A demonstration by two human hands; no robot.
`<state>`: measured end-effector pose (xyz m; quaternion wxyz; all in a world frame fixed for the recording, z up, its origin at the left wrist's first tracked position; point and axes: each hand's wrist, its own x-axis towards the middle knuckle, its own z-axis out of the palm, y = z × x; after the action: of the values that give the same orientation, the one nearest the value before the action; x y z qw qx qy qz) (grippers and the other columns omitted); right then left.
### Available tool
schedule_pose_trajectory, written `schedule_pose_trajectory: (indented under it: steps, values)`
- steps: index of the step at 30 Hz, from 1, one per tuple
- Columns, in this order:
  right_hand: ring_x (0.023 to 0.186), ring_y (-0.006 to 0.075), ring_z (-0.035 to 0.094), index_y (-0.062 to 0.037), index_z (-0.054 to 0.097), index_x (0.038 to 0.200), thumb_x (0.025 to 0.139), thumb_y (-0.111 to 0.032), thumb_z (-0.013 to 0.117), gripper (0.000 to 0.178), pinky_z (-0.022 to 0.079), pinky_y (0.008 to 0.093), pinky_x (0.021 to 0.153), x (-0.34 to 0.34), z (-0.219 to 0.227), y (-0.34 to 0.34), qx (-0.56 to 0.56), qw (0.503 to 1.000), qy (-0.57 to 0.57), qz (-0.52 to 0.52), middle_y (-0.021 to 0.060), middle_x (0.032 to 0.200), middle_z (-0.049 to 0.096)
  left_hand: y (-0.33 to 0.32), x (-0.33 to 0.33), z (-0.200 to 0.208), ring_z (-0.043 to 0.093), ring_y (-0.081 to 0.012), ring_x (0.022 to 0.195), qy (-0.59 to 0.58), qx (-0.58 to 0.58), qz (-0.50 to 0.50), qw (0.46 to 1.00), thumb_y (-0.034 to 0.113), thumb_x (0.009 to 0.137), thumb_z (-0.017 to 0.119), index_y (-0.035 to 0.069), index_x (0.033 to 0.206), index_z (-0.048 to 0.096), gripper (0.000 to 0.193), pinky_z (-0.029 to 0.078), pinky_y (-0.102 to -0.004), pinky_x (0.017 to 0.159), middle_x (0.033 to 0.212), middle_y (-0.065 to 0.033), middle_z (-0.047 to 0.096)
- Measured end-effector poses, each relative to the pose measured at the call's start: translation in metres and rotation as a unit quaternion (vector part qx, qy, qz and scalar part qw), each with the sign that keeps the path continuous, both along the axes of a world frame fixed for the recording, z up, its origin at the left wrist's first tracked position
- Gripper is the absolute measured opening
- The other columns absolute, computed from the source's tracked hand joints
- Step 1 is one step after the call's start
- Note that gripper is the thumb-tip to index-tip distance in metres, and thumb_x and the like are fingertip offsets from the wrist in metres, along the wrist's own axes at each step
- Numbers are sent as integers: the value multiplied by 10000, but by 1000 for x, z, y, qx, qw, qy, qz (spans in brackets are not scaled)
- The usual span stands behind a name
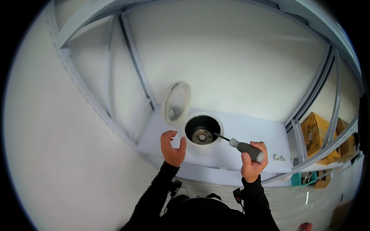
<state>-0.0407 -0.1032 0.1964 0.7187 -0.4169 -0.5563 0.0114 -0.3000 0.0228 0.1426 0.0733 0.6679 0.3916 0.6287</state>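
Observation:
A white rice cooker [220,122] stands on the pale worktop with its lid [177,104] tipped up on the left. Its inside is dark, with a round metal heating plate [200,138] at the bottom. My right hand [254,161] grips a screwdriver [246,148] by its grey handle, and the shaft points left over the cooker's opening. Whether the tip touches anything in there, I cannot tell. Just left of the cooker's front, my left hand [172,149] is raised with thumb and fingers apart, holding nothing.
Two small white round parts [279,158] lie on the worktop [246,125] at the right. A metal frame [133,57] surrounds the worktop. Yellow-brown boxes [318,134] stand beyond it on the right, above a teal bin [302,179] of small items.

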Motion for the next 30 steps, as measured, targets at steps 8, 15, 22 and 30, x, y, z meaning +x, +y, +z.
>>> schedule_pose_trajectory:
  steps: [8,15,22,30]
  values:
    - [830,199,680,-43,519,1353,985,-372,752,546,572,312,738,-94,44,87,97,994,-47,31,216,1312,469,105,-45,39,539,-367,1289,21,38,-43,998,95,799,817,4,1398,526,671,456,-452,1046,1422,-208,539]
    - [1016,281,706,-16,478,1370,968,-307,782,582,575,367,880,-136,88,124,63,988,-30,136,278,1320,613,145,-41,52,469,-409,1433,24,-11,-187,982,65,842,755,-21,1563,401,807,385,-486,1181,1557,-244,467]
    - [1192,350,674,-13,481,1366,945,-323,806,615,550,423,986,-152,87,142,33,990,-33,129,262,1305,638,149,-41,46,446,-381,1481,6,-8,-275,962,-45,855,658,-43,1591,354,796,360,-463,1214,1601,-251,442]
    - [1156,340,688,-11,481,1366,941,-317,812,619,566,407,950,-159,92,150,31,994,-48,96,258,1288,644,152,-43,44,451,-409,1466,12,14,-265,964,-35,846,660,-56,1572,372,782,348,-492,1214,1584,-258,459]
